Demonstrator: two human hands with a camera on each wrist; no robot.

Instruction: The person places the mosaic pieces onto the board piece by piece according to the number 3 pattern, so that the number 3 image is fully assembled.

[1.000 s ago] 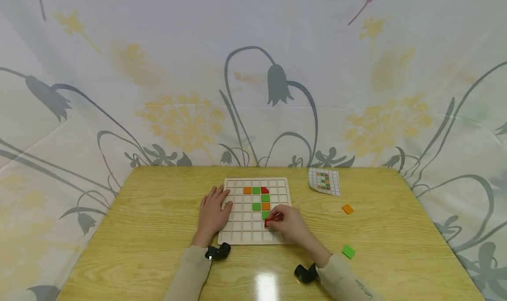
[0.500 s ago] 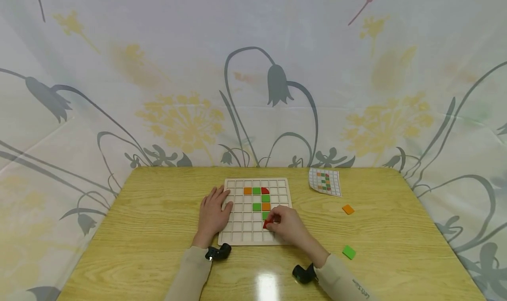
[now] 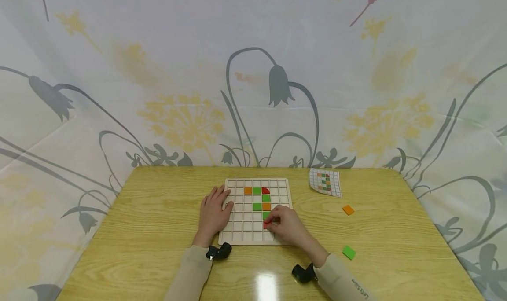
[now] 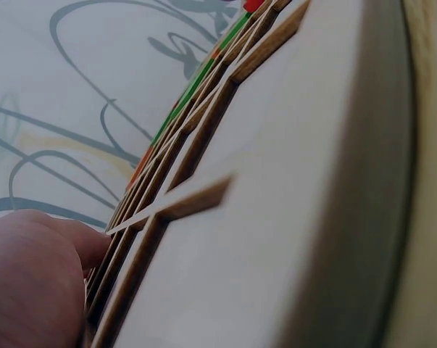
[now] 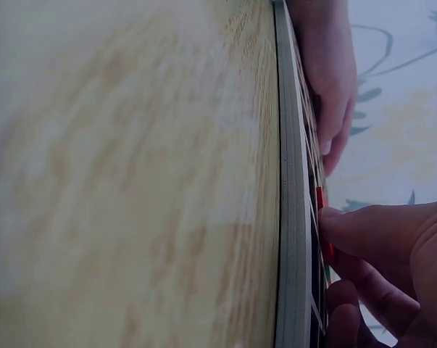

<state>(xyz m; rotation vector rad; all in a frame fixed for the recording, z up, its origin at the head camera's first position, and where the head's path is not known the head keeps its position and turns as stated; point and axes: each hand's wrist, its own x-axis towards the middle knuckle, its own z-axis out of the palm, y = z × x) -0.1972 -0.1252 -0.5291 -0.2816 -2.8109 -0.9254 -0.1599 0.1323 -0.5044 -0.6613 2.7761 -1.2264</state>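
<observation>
In the head view my left hand (image 3: 213,214) rests on the left edge of a pale wooden grid board (image 3: 237,236), its fingers extended. With thumb and fingertips, my right hand (image 3: 292,227) pinches a small red tile (image 3: 266,225) at a cell in the board's lower part. The right wrist view shows that red tile (image 5: 320,197) edge-on under the thumb; the fingers partly hide it. Directly above it sits a green tile (image 3: 266,215), then an orange tile (image 3: 266,207). A red tile with one rounded corner (image 3: 265,190) lies in the upper row.
A loose orange tile (image 3: 348,210) and a loose green tile (image 3: 349,252) lie on the wooden table (image 3: 150,230) right of the board. Behind them, a curled paper card (image 3: 334,184) shows a coloured grid pattern. A flower-printed curtain (image 3: 190,72) hangs behind the table.
The red tile in my right fingers has shifted and turned slightly, passing from tilted to looking flatter at its cell. My left hand stays in place on the board.
</observation>
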